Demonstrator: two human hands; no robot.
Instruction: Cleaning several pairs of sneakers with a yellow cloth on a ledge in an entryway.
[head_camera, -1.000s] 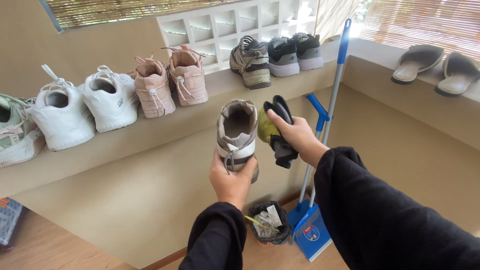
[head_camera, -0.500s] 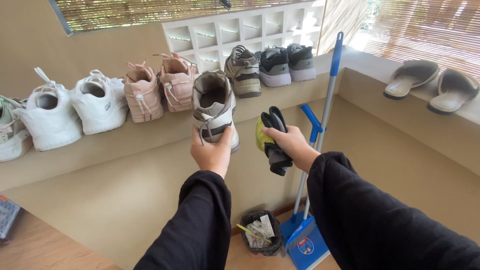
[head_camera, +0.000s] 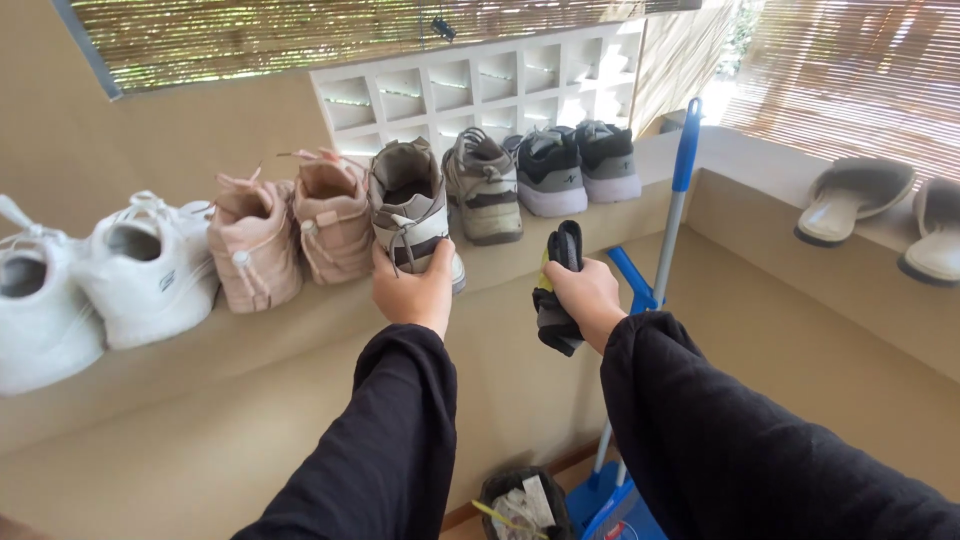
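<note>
While the person leans toward the long beige ledge (head_camera: 250, 345), the left hand (head_camera: 412, 290) has its fingers wrapped around the heel of a grey-and-tan sneaker (head_camera: 410, 208), gripping it from below and behind with the heel toward us. That shoe sits at the ledge's front edge, between a pair of pink high-top shoes (head_camera: 295, 235) on its left and its grey-and-tan mate (head_camera: 484, 188) on its right; whether its sole rests fully on the ledge or is just above it, I cannot tell. The right hand (head_camera: 585, 295) is closed in a fist around a bunched dark cloth (head_camera: 558, 290) with a bit of yellow-green showing, held out in front of the ledge's face and well apart from the shoes. Beyond the mate stand two dark grey sneakers with white soles (head_camera: 578, 165), and far left a pair of white sneakers (head_camera: 110, 285). A blue-handled broom (head_camera: 678, 190) leans upright against the ledge just beside the right hand, with a blue dustpan (head_camera: 610, 505) at its foot and a small black-lined bin (head_camera: 515, 500) of scraps beside that. On the side ledge to the right lie two pale slippers (head_camera: 860, 195). Both arms wear black sleeves (head_camera: 380, 440).
</note>
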